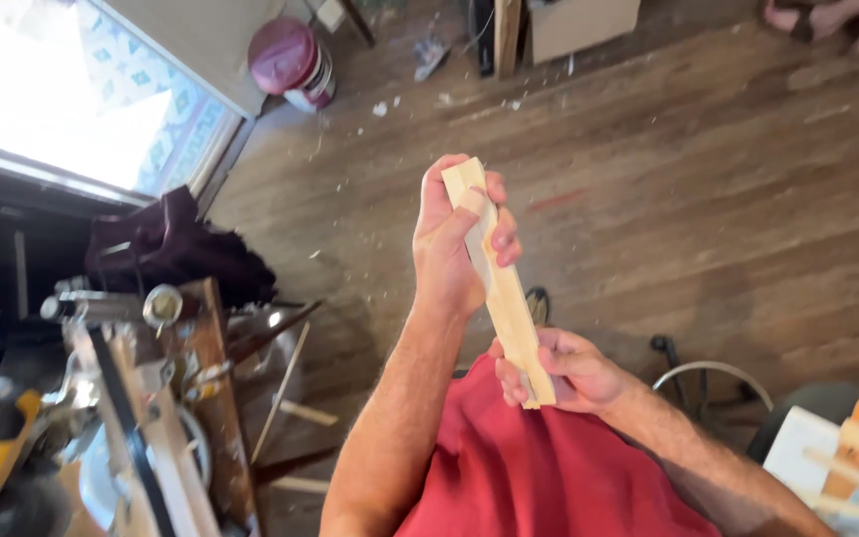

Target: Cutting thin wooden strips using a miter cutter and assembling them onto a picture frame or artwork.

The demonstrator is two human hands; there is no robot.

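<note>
Gripping a pale wooden stick (502, 288) at both ends, the person holds it tilted in the air above a red cloth (539, 467) on their lap. The left hand (454, 244) is clenched around the upper end, fingers (505, 244) wrapped over the front face — a light strip of tape shows on one of them. The right hand (569, 370) pinches the lower end, thumb on top. Below lies a wooden floor (708, 199) sprinkled with shavings — a pink-lidded bucket (292, 62) stands near the bright doorway, and a cluttered bench (206, 398) with tools sits at the left.
</note>
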